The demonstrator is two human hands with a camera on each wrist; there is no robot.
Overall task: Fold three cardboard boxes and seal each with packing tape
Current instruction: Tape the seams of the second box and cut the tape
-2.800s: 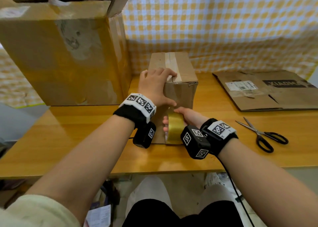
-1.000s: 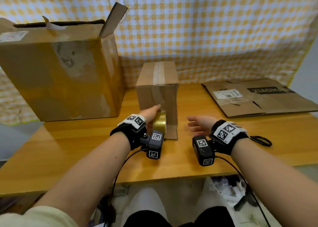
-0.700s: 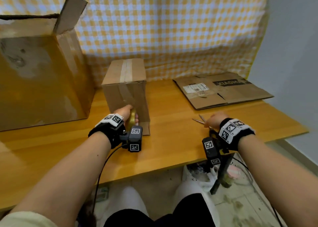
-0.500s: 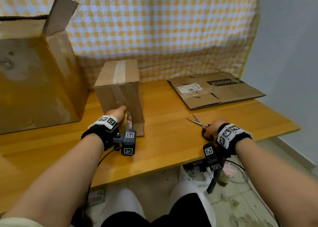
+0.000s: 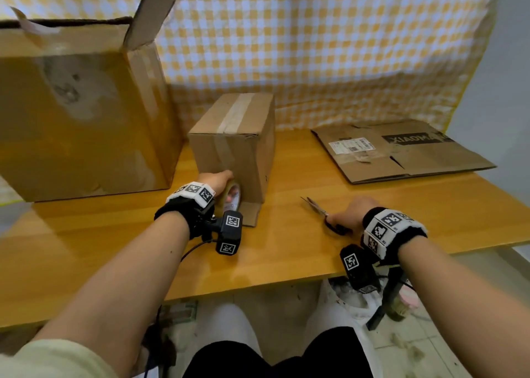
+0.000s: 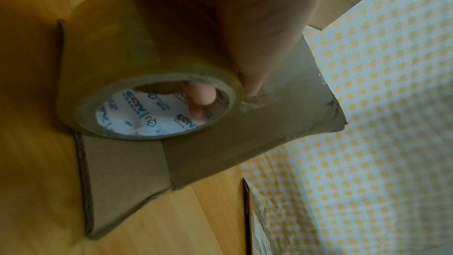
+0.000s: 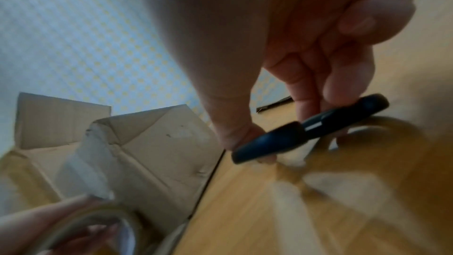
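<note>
Tape roll (image 5: 233, 196) in left hand (image 5: 219, 180).

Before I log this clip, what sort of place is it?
Probably a makeshift home packing station: a wooden table against a hung yellow checked cloth, cardboard boxes with packing tape, and litter on the floor.

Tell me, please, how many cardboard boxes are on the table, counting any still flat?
3: a large open box at the left, a small taped box in the middle, and a flattened box at the right.
</note>
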